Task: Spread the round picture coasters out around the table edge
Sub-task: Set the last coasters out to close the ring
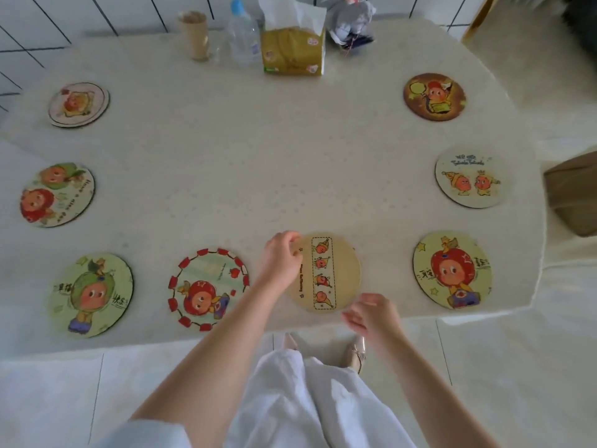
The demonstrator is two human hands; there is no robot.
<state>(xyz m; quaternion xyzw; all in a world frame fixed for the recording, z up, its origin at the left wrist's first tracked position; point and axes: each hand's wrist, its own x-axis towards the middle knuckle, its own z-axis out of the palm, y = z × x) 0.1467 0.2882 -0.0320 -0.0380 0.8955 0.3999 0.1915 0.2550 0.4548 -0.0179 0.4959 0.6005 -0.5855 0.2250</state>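
Several round picture coasters lie around the edge of a pale speckled table (pixel 258 176). A beige coaster (pixel 326 273) with a strip of small figures lies near the front edge. My left hand (pixel 281 257) pinches its upper left rim. My right hand (pixel 371 313) hovers at its lower right rim with fingers loosely apart, holding nothing. To the left lie a red-bordered coaster (pixel 208 287) and a green one (pixel 92 294). Right of the beige one is a red-haired figure coaster (pixel 452 270). Others lie further back: (pixel 468 177), (pixel 434 97), (pixel 58 194), (pixel 79 104).
At the table's back edge stand a cardboard tube (pixel 195 35), a clear bottle (pixel 242 37), a yellow tissue pack (pixel 292 43) and a grey bundle (pixel 352 21). A brown chair seat (pixel 573 195) is at the right. White floor tiles and my shoes lie below the front edge.
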